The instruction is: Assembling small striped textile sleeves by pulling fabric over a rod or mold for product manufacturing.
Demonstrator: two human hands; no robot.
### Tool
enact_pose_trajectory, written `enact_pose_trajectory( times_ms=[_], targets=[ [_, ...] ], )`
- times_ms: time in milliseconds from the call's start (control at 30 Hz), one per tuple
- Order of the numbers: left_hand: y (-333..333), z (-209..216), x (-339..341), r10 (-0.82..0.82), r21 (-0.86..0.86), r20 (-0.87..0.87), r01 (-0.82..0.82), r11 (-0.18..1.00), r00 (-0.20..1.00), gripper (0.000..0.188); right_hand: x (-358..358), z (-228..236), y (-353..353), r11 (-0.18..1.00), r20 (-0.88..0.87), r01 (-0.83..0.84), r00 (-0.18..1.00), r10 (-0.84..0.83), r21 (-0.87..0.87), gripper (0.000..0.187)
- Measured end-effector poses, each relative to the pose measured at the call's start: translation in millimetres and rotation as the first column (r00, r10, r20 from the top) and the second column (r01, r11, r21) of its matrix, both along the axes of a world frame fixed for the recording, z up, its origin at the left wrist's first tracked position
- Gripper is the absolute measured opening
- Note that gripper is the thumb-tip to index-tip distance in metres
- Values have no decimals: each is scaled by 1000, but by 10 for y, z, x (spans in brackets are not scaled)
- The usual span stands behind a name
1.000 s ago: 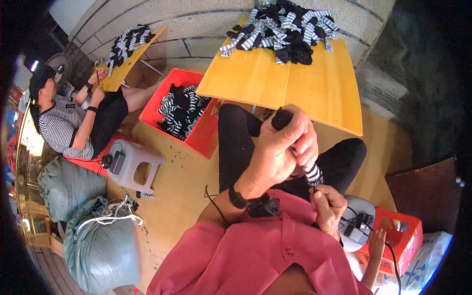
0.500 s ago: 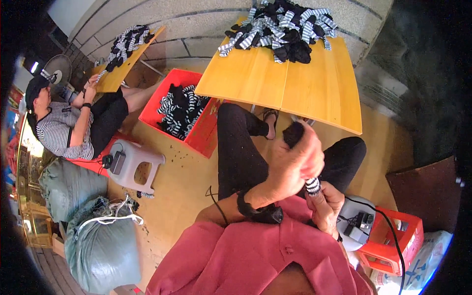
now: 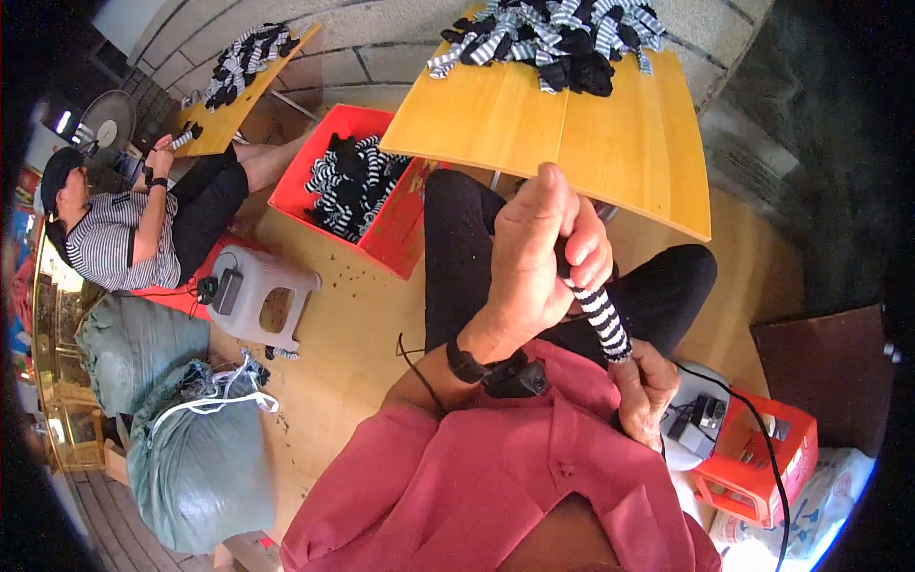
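Note:
A black-and-white striped knit tube (image 3: pixel 602 319), sock-like, is stretched at a slant between my two hands above my lap. My left hand (image 3: pixel 543 262) is closed round its upper end, fingers curled and thumb pointing up; a bit of black shows between the fingers. My right hand (image 3: pixel 648 386) pinches the lower end between thumb and fingers. A dark band with a small black device sits on my left wrist. Ahead, a pile of similar striped and black knit pieces (image 3: pixel 562 38) lies on the far part of the wooden table (image 3: pixel 543 124).
A red crate (image 3: pixel 396 234) of striped knit pieces stands left of my legs. Further left, a seated co-worker (image 3: pixel 124 234) handles a striped piece at another table. A grey stool (image 3: pixel 262 296) and stuffed green sacks (image 3: pixel 200 467) are nearby. At right, a black cable passes a red stool (image 3: pixel 772 458).
My left hand has turned thumb-up and shifted slightly left, and more of the striped tube shows between my hands. My right hand has moved little. The co-worker's hands have shifted slightly.

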State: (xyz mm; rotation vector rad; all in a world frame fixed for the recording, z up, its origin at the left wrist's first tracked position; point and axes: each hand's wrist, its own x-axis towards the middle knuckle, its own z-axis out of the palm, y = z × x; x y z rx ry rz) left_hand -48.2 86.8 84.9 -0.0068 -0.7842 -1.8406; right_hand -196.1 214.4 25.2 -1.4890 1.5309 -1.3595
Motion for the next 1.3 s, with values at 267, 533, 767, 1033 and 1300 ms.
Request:
enact_pose_trajectory(
  times_ms=[267, 533, 767, 1033, 1300],
  targets=[
    [-33, -119, -8, 33, 122, 56, -40, 992, 998, 32, 15, -71, -82, 1000, 32, -30, 999, 30, -2, 10],
    [78, -61, -59, 88, 73, 66, -93, 993, 994, 39, -3, -178, -22, 999, 193, -8, 981, -3, 53, 6],
    [177, -64, -147, -104, 24, 17, 103, 994, 994, 38, -107, -206, -34, 998, 164, -26, 986, 35, -56, 5],
    [383, -209, -359, -141, 20, 174, 139, 990, 975, 37, -104, -194, -223, 969, 263, -142, 945, 194, -204, 3],
    [149, -63, -202, 69, 74, 188, -84, 994, 980, 25, -68, -146, -181, 986, 470, -162, 874, 124, 41, 9]
  ],
)
